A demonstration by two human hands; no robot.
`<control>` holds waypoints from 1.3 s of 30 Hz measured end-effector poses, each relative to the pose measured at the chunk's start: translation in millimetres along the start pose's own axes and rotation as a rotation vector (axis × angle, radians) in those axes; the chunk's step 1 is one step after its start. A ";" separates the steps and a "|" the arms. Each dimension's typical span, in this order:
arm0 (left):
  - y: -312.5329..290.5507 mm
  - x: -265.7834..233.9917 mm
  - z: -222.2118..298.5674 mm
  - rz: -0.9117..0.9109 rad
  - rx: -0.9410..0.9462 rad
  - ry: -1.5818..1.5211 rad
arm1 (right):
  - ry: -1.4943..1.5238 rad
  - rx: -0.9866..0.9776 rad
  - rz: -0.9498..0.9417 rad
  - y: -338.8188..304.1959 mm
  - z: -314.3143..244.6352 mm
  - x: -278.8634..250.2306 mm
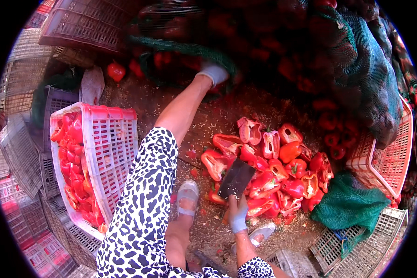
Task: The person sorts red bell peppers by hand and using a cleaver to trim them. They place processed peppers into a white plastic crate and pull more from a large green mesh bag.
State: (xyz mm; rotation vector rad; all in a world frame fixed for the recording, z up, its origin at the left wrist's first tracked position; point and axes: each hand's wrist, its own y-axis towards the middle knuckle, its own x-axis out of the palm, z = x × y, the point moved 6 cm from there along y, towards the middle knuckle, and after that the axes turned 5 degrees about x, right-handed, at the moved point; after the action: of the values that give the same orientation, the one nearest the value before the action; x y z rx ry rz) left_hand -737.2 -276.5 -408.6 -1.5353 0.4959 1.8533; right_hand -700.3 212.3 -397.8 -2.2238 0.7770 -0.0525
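My left arm stretches away toward a green net bag [176, 45] that lies in the shade. My left hand [214, 72], in a pale glove, is at the bag's mouth among dim red peppers; darkness hides its fingers. In my right hand [236, 212], also gloved, is a cleaver [236, 179] with a broad dark blade that has pale seeds stuck on it. The blade hangs over the near left side of a heap of halved red bell peppers [268, 178], several with pale cores showing. One whole red pepper [116, 72] rests on the floor at the far left.
Left of my arm stands a pinkish-white crate [113, 139] filled with red pepper pieces. Stacked crates [21, 153] line the left side. On the right are a bulging net sack [363, 78], a red crate [394, 153] and a loose green net [350, 199]. Seeds litter the brown floor [208, 120].
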 end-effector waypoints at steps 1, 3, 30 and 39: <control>-17.1 6.4 0.2 -0.018 0.017 -0.013 | -0.012 0.006 0.003 0.4 -5.1 0.4; -52.1 9.7 14.2 -0.040 0.070 -0.135 | -0.026 0.047 0.014 2.6 -6.8 -4.6; -145.4 45.6 -64.2 0.084 -0.313 -0.976 | -0.189 -0.170 -0.016 4.1 1.1 -0.8; -261.9 -20.7 13.2 0.048 -0.377 -2.545 | -0.246 -0.256 0.016 -1.6 -5.8 -0.2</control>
State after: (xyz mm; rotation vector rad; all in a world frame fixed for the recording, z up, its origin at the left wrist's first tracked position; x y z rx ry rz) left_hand -561.3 -88.9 -352.8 1.3172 -1.0024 2.2353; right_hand -701.2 209.4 -392.6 -2.4038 0.6956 0.3398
